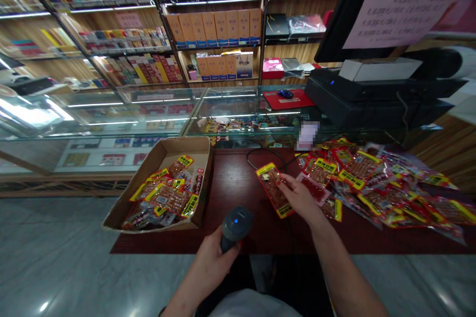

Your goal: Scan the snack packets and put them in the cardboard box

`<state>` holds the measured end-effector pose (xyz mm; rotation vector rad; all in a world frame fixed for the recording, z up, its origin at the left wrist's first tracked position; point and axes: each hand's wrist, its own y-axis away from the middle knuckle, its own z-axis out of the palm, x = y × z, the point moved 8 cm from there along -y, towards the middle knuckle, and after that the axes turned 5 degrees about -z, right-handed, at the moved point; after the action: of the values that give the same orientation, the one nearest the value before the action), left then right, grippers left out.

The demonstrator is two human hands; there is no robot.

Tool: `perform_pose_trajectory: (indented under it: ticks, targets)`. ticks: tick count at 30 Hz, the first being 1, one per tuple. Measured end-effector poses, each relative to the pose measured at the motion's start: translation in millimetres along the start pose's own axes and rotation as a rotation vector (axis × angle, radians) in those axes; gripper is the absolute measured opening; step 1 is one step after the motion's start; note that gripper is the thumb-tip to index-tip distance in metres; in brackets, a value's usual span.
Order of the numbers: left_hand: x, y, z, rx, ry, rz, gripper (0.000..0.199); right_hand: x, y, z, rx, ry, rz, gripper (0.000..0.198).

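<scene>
My left hand (pixel 215 257) is wrapped around the handle of a dark barcode scanner (pixel 238 223), whose head shows a small blue light. On the counter's right half, my right hand (pixel 295 195) grips a red and yellow snack packet (pixel 274 190) by its right side, thumb on top. Just beyond that hand a heap of similar packets (pixel 364 173) spreads to the right. To the left stands an open cardboard box (pixel 206 178) with several such packets (pixel 169 195) lying inside. A black cable (pixel 256 152) loops on the wood behind the held packet.
The dark red counter (pixel 230 173) meets a glass display case (pixel 230 104) at its back. A red mouse pad (pixel 288 101) with a mouse lies on the glass. At the right stand a monitor (pixel 334 15) and a black machine (pixel 364 94). Stocked shelves (pixel 215 5) line the wall.
</scene>
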<state>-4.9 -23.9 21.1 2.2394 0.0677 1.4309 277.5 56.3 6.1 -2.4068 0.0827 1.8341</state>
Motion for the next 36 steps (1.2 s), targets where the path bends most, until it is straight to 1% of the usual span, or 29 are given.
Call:
perform_pose_trajectory:
  ticks: [2, 3, 5, 7, 8, 10, 12, 15, 18, 20, 22, 24, 26, 28, 30, 32, 33, 36]
  targets:
    - [1.7, 0.2, 0.2, -0.001, 0.012, 0.002, 0.019, 7.7, -1.2, 28.4, -0.054, -0.115, 0.053, 0.038]
    - [2.0, 0.9, -0.8, 0.007, 0.015, 0.002, 0.019, 10.0, -1.4, 36.4, -0.074, -0.139, 0.067, 0.040]
    - [1.4, 2.5, -3.5, 0.027, 0.012, -0.004, 0.019, 11.2, -1.2, 42.8, -0.117, -0.161, 0.064, 0.050]
    - [-0.3, 4.0, -6.0, 0.042, -0.001, -0.015, 0.019, 10.3, -0.8, 41.1, -0.165, -0.158, 0.042, 0.059]
    - [-1.2, 4.4, -6.8, 0.048, -0.005, -0.021, 0.019, 10.4, -0.6, 39.1, -0.188, -0.153, 0.034, 0.060]
    - [-2.6, 4.9, -7.2, 0.047, -0.011, -0.031, 0.018, 12.5, -0.6, 34.3, -0.217, -0.126, 0.024, 0.059]
    - [-2.7, 5.4, -5.9, 0.031, -0.013, -0.038, 0.017, 17.3, -0.9, 30.5, -0.230, -0.063, 0.025, 0.052]
    - [0.8, 7.0, -4.1, -0.001, -0.003, -0.035, 0.016, 24.1, -1.2, 28.7, -0.244, 0.034, 0.029, 0.045]
    - [7.6, 9.1, -6.6, 0.006, 0.011, -0.021, 0.016, 22.7, -1.5, 26.0, -0.227, 0.052, 0.028, 0.049]
    - [11.0, 10.0, -8.7, 0.019, 0.006, -0.020, 0.017, 14.1, -0.9, 22.2, -0.196, 0.081, 0.004, 0.050]
    - [12.6, 10.2, -10.0, 0.029, -0.001, -0.022, 0.018, -0.9, 1.3, 17.0, -0.132, 0.201, -0.061, 0.047]
    - [12.5, 9.9, -10.1, 0.035, 0.001, -0.026, 0.018, -19.5, 7.3, 17.8, -0.081, 0.405, -0.169, 0.043]
    - [11.5, 9.3, -8.8, 0.030, 0.008, -0.030, 0.018, -32.0, 16.6, 29.8, -0.102, 0.625, -0.263, 0.044]
    - [11.0, 8.7, -7.3, 0.023, 0.018, -0.028, 0.018, -33.4, 26.3, 47.6, -0.186, 0.784, -0.306, 0.046]
    - [11.4, 8.5, -6.7, 0.021, 0.025, -0.023, 0.019, -29.0, 33.6, 60.9, -0.259, 0.844, -0.314, 0.039]
    - [12.3, 9.1, -7.6, 0.026, 0.023, -0.016, 0.019, -25.4, 36.4, 65.1, -0.282, 0.829, -0.314, 0.029]
    - [12.6, 9.5, -8.4, 0.030, 0.018, -0.013, 0.019, -24.2, 35.8, 63.4, -0.270, 0.819, -0.309, 0.027]
    - [11.4, 10.6, -11.7, 0.048, 0.004, -0.007, 0.018, -19.9, 29.3, 51.4, -0.215, 0.853, -0.259, 0.032]
